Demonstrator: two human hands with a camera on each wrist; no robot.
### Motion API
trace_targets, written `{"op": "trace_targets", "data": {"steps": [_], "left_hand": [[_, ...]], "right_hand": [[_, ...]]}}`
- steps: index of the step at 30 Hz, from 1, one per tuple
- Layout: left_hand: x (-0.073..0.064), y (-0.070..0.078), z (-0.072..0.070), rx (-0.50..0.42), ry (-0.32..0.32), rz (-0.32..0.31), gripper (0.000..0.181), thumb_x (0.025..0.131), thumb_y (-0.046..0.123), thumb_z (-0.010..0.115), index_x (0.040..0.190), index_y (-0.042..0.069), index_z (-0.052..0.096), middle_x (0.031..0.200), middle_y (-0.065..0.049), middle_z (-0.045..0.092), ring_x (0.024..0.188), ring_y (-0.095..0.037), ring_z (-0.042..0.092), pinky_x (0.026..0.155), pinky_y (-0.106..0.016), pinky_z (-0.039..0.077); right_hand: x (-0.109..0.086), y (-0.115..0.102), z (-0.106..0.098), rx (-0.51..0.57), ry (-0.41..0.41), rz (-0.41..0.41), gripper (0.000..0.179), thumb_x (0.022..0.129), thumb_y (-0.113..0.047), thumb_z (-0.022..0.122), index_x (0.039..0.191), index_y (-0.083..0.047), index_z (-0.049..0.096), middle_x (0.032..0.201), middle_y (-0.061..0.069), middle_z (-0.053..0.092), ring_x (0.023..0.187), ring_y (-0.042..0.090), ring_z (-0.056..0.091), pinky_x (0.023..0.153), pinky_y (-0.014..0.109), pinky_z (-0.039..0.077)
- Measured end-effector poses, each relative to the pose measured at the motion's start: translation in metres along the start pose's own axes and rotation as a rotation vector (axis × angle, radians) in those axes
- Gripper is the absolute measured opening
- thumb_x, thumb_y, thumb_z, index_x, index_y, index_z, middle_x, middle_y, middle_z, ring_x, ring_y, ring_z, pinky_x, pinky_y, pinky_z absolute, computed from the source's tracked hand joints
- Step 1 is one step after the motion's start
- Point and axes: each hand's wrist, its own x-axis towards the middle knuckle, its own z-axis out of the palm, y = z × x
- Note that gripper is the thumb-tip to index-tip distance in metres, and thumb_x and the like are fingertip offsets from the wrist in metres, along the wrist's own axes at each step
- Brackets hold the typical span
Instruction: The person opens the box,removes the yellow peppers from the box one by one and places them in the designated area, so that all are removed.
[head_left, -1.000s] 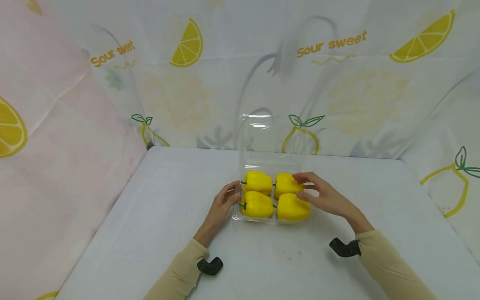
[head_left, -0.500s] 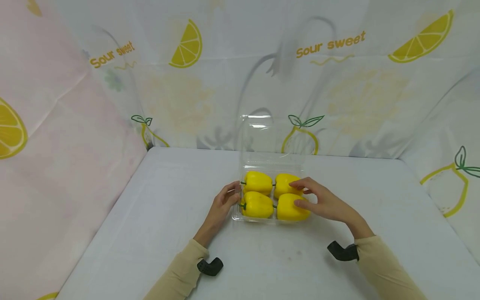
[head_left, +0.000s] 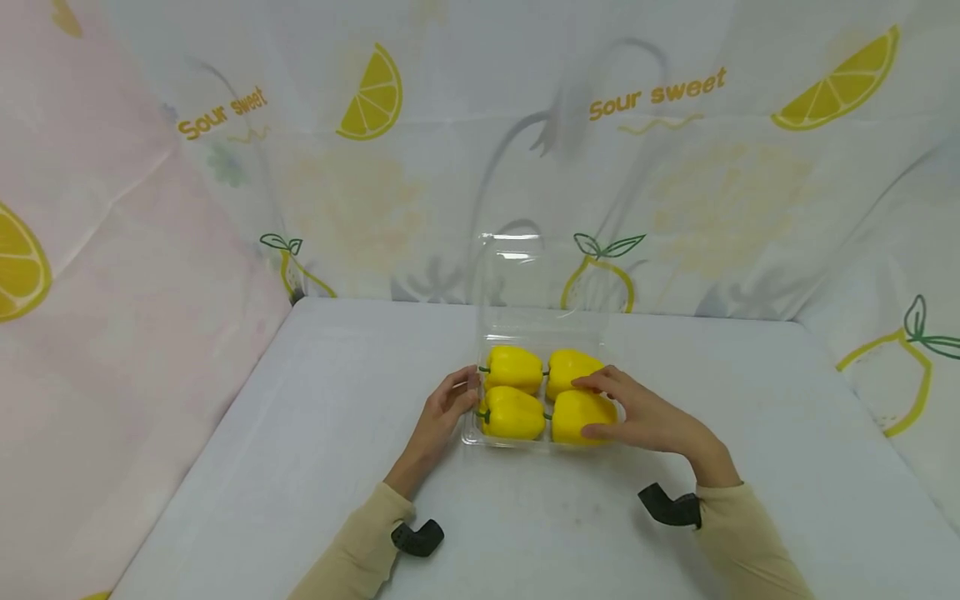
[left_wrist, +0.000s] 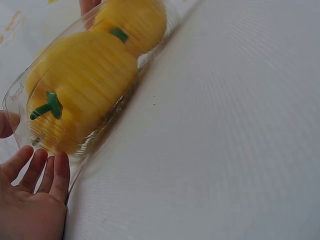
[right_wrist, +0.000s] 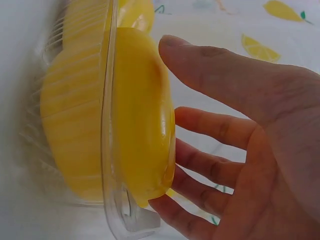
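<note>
A clear plastic clamshell box (head_left: 531,444) stands on the table with its lid (head_left: 517,287) raised at the back. Several yellow bell peppers lie in it in two rows, among them the front left bell pepper (head_left: 513,414) and the front right bell pepper (head_left: 574,414). My left hand (head_left: 444,414) rests at the box's left end, fingertips right at the ribbed wall in the left wrist view. Spread over the front right pepper is my right hand (head_left: 648,417), thumb on its near side and fingers on its far side. In the right wrist view those fingertips (right_wrist: 182,117) meet the pepper's outline.
A white cloth covers the table (head_left: 337,358). Behind it hangs a lemon-printed fabric backdrop (head_left: 450,183), close to the raised lid. Black wrist mounts (head_left: 417,538) sit on both sleeves.
My right hand has moved toward me and slightly left, from between the two right peppers onto the front right one. The left hand and the box have stayed put.
</note>
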Motion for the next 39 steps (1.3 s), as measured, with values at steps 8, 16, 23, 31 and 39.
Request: {"op": "trace_targets", "data": {"steps": [8, 16, 23, 31, 39], "left_hand": [[0.0, -0.008, 0.001, 0.004, 0.017, 0.01, 0.046, 0.097, 0.024, 0.052, 0.139, 0.008, 0.042, 0.141, -0.014, 0.045, 0.129, -0.029, 0.046, 0.095, -0.018, 0.047], [0.001, -0.006, 0.0, 0.01, 0.009, -0.008, 0.044, 0.098, 0.022, 0.051, 0.14, 0.01, 0.042, 0.141, -0.013, 0.044, 0.129, -0.028, 0.046, 0.096, -0.018, 0.047], [-0.005, 0.015, 0.0, 0.004, -0.027, -0.04, 0.046, 0.099, 0.014, 0.048, 0.142, 0.002, 0.037, 0.143, -0.019, 0.041, 0.131, -0.032, 0.043, 0.096, -0.016, 0.045], [-0.003, 0.008, 0.001, 0.021, -0.005, -0.003, 0.045, 0.099, 0.017, 0.049, 0.141, 0.004, 0.039, 0.142, -0.018, 0.043, 0.13, -0.032, 0.044, 0.097, -0.018, 0.045], [0.002, -0.008, 0.0, 0.018, 0.013, -0.007, 0.045, 0.098, 0.021, 0.051, 0.14, 0.01, 0.041, 0.141, -0.013, 0.045, 0.13, -0.028, 0.045, 0.097, -0.018, 0.046]], "right_hand": [[-0.004, -0.004, 0.005, -0.002, -0.005, 0.038, 0.063, 0.079, -0.039, 0.074, 0.133, -0.018, 0.049, 0.129, 0.005, 0.045, 0.123, 0.028, 0.045, 0.105, 0.054, 0.037], [-0.005, -0.002, 0.007, 0.002, 0.009, -0.003, 0.063, 0.08, -0.036, 0.074, 0.134, -0.019, 0.048, 0.13, 0.003, 0.043, 0.122, 0.026, 0.046, 0.103, 0.052, 0.04], [-0.004, 0.0, 0.006, -0.021, 0.01, -0.038, 0.063, 0.08, -0.036, 0.074, 0.134, -0.018, 0.048, 0.129, 0.003, 0.043, 0.12, 0.025, 0.047, 0.102, 0.051, 0.041], [-0.002, 0.002, 0.006, -0.046, 0.025, -0.059, 0.062, 0.08, -0.036, 0.075, 0.133, -0.018, 0.049, 0.126, 0.003, 0.044, 0.118, 0.024, 0.048, 0.1, 0.05, 0.042], [-0.002, 0.009, 0.011, -0.021, 0.067, -0.101, 0.059, 0.078, -0.034, 0.077, 0.13, -0.022, 0.052, 0.122, -0.002, 0.045, 0.115, 0.019, 0.047, 0.099, 0.049, 0.042]]}}
